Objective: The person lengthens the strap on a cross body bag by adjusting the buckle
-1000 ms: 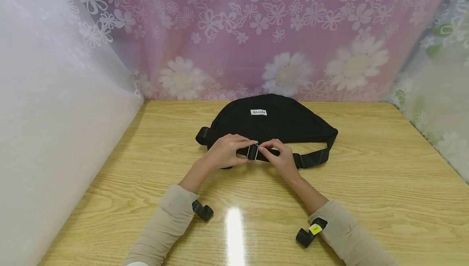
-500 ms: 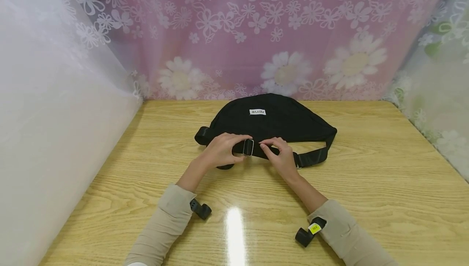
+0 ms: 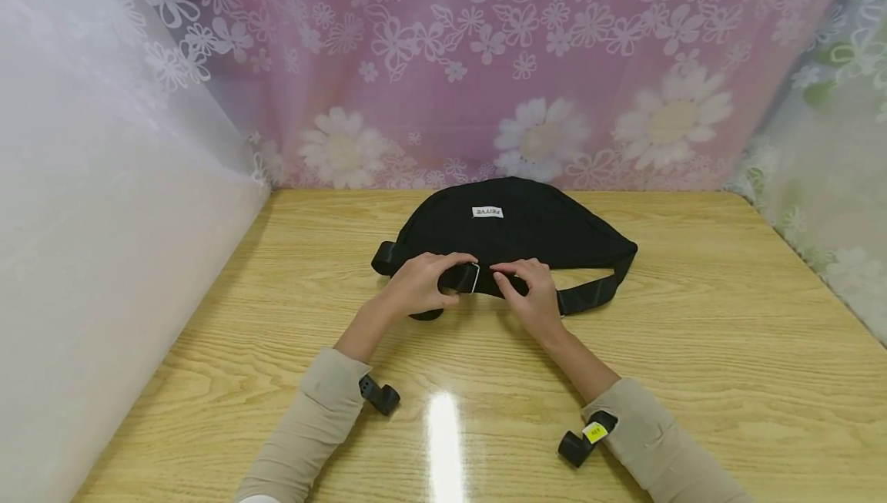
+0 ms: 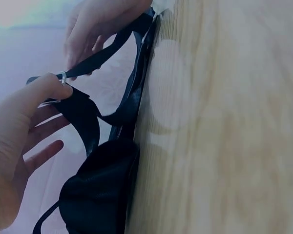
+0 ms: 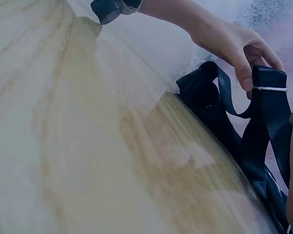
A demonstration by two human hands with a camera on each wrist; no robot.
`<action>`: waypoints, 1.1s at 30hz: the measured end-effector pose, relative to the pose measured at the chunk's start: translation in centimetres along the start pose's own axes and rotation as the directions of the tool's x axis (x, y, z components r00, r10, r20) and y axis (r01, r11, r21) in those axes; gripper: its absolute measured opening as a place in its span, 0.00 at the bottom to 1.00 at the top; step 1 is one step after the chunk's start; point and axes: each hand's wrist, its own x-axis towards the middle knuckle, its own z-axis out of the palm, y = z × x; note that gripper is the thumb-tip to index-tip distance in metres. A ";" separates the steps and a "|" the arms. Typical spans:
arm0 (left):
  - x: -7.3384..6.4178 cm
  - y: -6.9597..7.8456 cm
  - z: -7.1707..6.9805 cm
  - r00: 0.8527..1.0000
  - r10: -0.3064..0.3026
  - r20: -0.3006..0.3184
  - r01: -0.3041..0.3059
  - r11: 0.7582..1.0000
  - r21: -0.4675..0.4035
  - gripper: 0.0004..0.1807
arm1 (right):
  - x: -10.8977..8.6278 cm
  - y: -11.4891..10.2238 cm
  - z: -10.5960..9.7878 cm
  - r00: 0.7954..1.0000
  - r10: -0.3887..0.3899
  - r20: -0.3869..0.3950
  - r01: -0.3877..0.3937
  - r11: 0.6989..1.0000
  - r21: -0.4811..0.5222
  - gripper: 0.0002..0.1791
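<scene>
Here, both hands (image 3: pixel 418 285) (image 3: pixel 533 301) pinch the strap (image 3: pixel 460 278) of the black bag (image 3: pixel 513 235), the left at the metal buckle (image 5: pixel 270 88).

In front of me the table (image 3: pixel 693 318) is yellowish wood with wavy grain, a white streak of light (image 3: pixel 445 441) shining on its near middle. A black bag (image 3: pixel 527 229) rests around the middle of its far side; how much of the strap (image 3: pixel 587 296) touches the wood, I can't tell.
</scene>
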 end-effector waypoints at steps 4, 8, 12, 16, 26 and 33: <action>-0.1 0.1 -0.2 0.999 -0.040 0.015 0.041 0.997 -0.060 0.33 | 0.0 -0.1 -0.1 1.000 0.024 -0.015 -0.024 1.000 -0.009 0.06; 0.1 0.4 -0.1 0.995 -0.059 0.079 0.067 0.993 -0.095 0.33 | 0.0 -0.3 -0.1 1.000 0.007 0.028 -0.007 0.999 0.033 0.07; 0.2 0.5 0.0 0.993 -0.056 0.102 0.067 0.991 -0.112 0.33 | 0.1 -0.4 -0.2 0.999 -0.020 0.036 0.018 0.999 0.051 0.08; 0.1 0.1 0.0 0.997 -0.052 0.064 0.059 0.992 -0.115 0.33 | 0.2 -0.4 -0.2 1.000 -0.010 -0.010 0.010 1.000 0.017 0.07; 0.0 -0.1 -0.1 0.998 -0.053 0.044 0.060 0.983 -0.172 0.33 | 0.1 -0.2 -0.1 0.999 0.038 0.006 -0.038 0.999 0.015 0.06; 0.1 0.0 0.1 0.996 -0.052 0.068 0.064 0.981 -0.181 0.34 | 0.0 -0.2 0.0 0.999 0.016 0.031 -0.018 0.999 0.043 0.09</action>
